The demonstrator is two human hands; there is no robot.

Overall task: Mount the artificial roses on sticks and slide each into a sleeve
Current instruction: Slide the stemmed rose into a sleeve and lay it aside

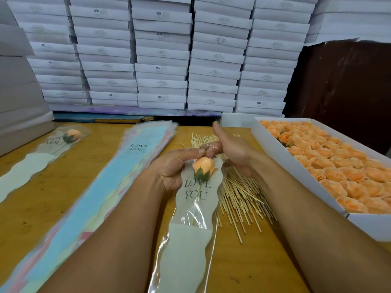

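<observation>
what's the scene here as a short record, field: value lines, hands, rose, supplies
left hand: pinches the top edge of the sleeve
right hand: holds the sleeve's top edge from the other side
rose: on a stick, inside the held sleeve
finished rose: sleeved, far left of table
empty sleeves: stacked left of hands
sticks: loose pile under the hands
rose box: right, full of roses

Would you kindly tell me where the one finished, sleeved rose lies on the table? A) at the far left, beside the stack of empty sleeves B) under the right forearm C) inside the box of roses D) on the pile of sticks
A: the finished rose lies in its sleeve at the far left of the table, beside the stack of empty sleeves.
</observation>
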